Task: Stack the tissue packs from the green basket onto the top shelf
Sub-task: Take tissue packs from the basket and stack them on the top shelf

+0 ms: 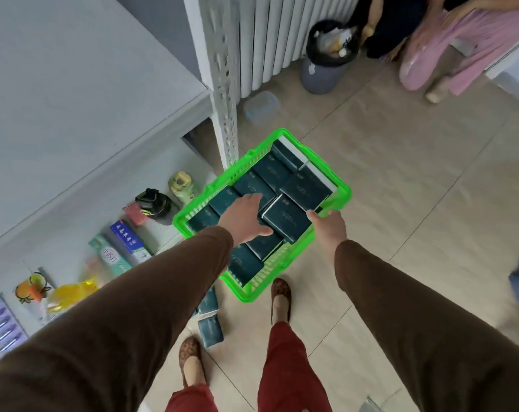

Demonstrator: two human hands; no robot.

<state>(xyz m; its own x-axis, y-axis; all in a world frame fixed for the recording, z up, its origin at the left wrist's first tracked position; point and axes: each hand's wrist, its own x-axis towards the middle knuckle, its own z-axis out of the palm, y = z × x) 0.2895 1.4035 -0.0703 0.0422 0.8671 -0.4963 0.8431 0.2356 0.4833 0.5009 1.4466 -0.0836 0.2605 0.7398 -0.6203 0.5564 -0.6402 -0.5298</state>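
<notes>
Head view, looking down. The green basket (342, 191) is held above the tiled floor (415, 173), beside the white slotted upright (222, 93) of the shelving. It is filled with dark teal tissue packs (307, 188) lying flat and partly overlapping. The person's left hand (246, 217), emerging from a brown sleeve (151, 292), lies over the packs in the middle of the basket; its fingers (253, 199) are straight and close together, resting on a pack, with the thumb spread to the side. The right hand (329, 226) is at the near right rim of the basket, its fingers curled round the rim or handle there; the fingertips are hidden under the edge. Two further tissue packs (210, 327) lie on the floor between the basket and the person's patterned shoes (280, 295). The top shelf (74, 84) appears at upper left as a pale grey surface. On a lower shelf stand bottles (182, 185), a black container (154, 203), boxed goods (127, 242) and a yellow packet (71, 292). Beyond the basket stand a white radiator (270, 40) and a grey bin (323, 69) lined with a black bag. A person in pink clothing (448, 43) crouches at upper right.
</notes>
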